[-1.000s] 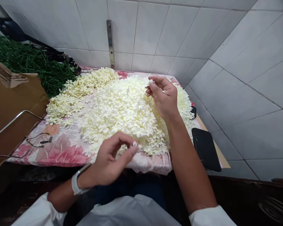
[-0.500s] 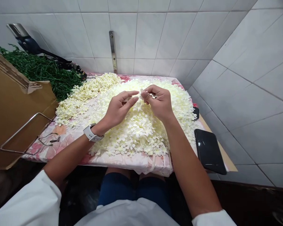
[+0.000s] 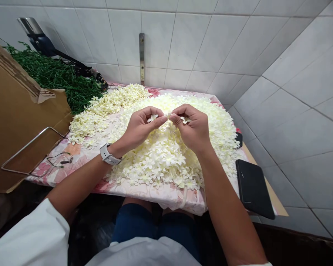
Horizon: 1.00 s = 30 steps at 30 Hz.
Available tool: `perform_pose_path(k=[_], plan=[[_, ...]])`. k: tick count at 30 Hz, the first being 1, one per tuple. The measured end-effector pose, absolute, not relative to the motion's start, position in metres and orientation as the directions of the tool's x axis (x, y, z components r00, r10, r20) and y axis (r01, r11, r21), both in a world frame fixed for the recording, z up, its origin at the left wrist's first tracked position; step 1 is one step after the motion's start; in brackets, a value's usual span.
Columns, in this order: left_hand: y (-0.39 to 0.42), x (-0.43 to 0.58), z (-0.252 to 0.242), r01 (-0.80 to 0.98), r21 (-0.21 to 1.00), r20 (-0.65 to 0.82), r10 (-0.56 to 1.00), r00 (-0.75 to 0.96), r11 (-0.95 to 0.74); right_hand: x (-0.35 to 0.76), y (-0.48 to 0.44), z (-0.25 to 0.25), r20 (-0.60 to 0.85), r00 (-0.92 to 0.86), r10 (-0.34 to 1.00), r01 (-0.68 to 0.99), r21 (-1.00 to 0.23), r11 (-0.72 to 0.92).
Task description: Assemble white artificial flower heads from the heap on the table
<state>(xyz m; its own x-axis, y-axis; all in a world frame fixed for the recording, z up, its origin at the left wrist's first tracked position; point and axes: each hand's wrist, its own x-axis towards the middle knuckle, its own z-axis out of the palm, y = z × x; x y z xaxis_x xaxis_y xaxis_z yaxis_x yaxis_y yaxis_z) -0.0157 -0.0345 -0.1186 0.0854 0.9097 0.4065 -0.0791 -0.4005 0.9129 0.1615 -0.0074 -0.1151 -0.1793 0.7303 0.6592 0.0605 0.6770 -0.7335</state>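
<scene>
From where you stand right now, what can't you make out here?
In the head view:
Tiny white piece between left hand and right hand: too small, partly covered by them.
Tablecloth under the large flower pile: covered by it.
Small black object: partly hidden by flowers.
Cardboard box: cut off by the picture's left edge.

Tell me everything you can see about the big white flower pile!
The big pile is a mound of small, cloth-looking white flowers tinted pale yellow. It lies on the pink-flowered tablecloth, right of a smaller pile. The left hand and right hand block part of it; whether they touch is unclear.
</scene>
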Motion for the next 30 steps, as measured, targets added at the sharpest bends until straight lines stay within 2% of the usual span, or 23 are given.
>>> perform_pose_path(k=[3, 7, 14, 17, 22, 25, 30], plan=[[-0.0341, -0.0148, -0.1174, -0.159, 0.919, 0.38, 0.918, 0.113, -0.361, 0.1603, -0.0095, -0.1143, 0.669, -0.187, 0.72, 0.052, -0.725, 0.687], [-0.0338, -0.0161, -0.1158, -0.171, 0.906, 0.409, 0.906, 0.111, -0.388, 0.1596, -0.0109, -0.1155, 0.692, -0.193, 0.696, 0.081, -0.696, 0.714], [-0.0376, -0.0184, -0.1171, 0.025, 0.888, 0.452, 0.882, 0.134, -0.459, 0.1612, -0.0081, -0.1197, 0.759, -0.237, 0.606, 0.137, -0.592, 0.794], [-0.0391, -0.0168, -0.1164, 0.056, 0.862, 0.501, 0.863, 0.065, -0.504, 0.1613, -0.0074, -0.1206, 0.779, -0.222, 0.587, 0.188, -0.556, 0.81], [-0.0387, -0.0175, -0.1153, 0.105, 0.851, 0.517, 0.856, 0.007, -0.515, 0.1576, -0.0111, -0.1201, 0.732, -0.207, 0.65, 0.199, -0.619, 0.76], [-0.0375, -0.0189, -0.1166, 0.068, 0.865, 0.496, 0.868, 0.021, -0.497, 0.1561, -0.012, -0.1208, 0.701, -0.191, 0.687, 0.15, -0.671, 0.726], [-0.0381, -0.0171, -0.1151, -0.035, 0.879, 0.477, 0.876, 0.069, -0.475, 0.1554, -0.011, -0.1222, 0.695, -0.166, 0.699, 0.15, -0.683, 0.715]])
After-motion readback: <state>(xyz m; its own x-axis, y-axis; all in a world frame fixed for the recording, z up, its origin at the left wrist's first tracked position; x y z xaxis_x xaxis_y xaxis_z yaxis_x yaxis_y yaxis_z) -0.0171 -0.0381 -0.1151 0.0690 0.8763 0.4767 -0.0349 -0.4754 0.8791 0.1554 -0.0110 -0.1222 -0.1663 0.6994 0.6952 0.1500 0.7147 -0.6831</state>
